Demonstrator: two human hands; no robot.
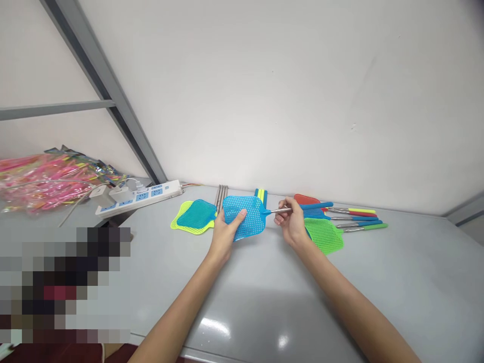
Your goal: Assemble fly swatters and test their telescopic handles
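Observation:
A blue fly swatter [249,217] is held level above the grey table between both hands. My left hand [226,229] grips the left side of its mesh head, thumb on top. My right hand [291,222] is closed round the metal rod, near where the blue handle [317,205] begins. Left of my left hand lie a teal swatter head [194,214] and a yellow one [186,228] beneath it. Beside my right hand rests a green fly swatter [325,234], with a red one [306,200] and several other handled swatters behind it.
Several metal rods [220,197] and blue and yellow handle grips [260,193] lie near the wall. A white power strip [143,197] with plugs and cords sits at the left. Beyond it are pink items in plastic bags [49,176]. A grey metal frame [109,96] leans at the left.

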